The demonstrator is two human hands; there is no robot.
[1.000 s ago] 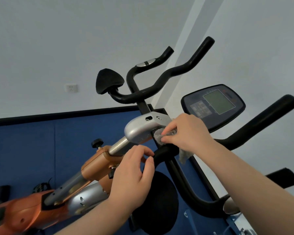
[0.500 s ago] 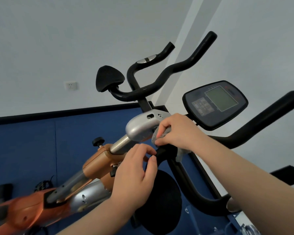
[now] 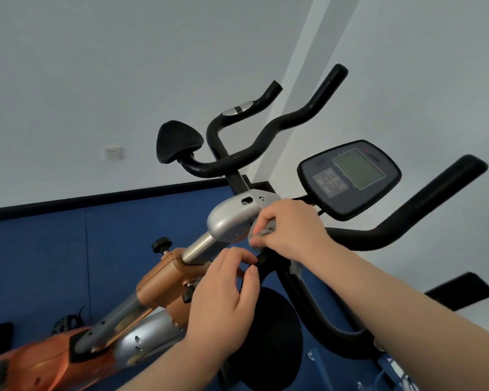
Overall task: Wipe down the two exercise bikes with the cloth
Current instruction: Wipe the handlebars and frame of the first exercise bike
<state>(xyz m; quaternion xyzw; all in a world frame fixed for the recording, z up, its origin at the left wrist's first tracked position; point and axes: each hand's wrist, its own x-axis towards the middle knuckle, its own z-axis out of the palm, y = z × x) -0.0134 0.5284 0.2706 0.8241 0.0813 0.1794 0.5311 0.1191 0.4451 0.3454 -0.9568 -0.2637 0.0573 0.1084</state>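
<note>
Grey cloth (image 3: 266,231) is bunched under the right hand (image 3: 290,231), whose fingers curl round it and press it against the black handlebar (image 3: 401,221) of the nearer exercise bike, right where the bar meets the silver stem cover (image 3: 229,221) — a loose end of the cloth hangs below the wrist. The left hand (image 3: 223,300) sits just below, thumb and forefinger pinching the short black end of the same bar. A console (image 3: 349,179) with a greenish screen stands just beyond the right hand. Below the silver cover, a chrome post runs down into the orange frame (image 3: 164,280) — behind it rises a second set of black handlebars (image 3: 266,142) with a padded rest. On the white wall sits a socket (image 3: 112,153).
</note>
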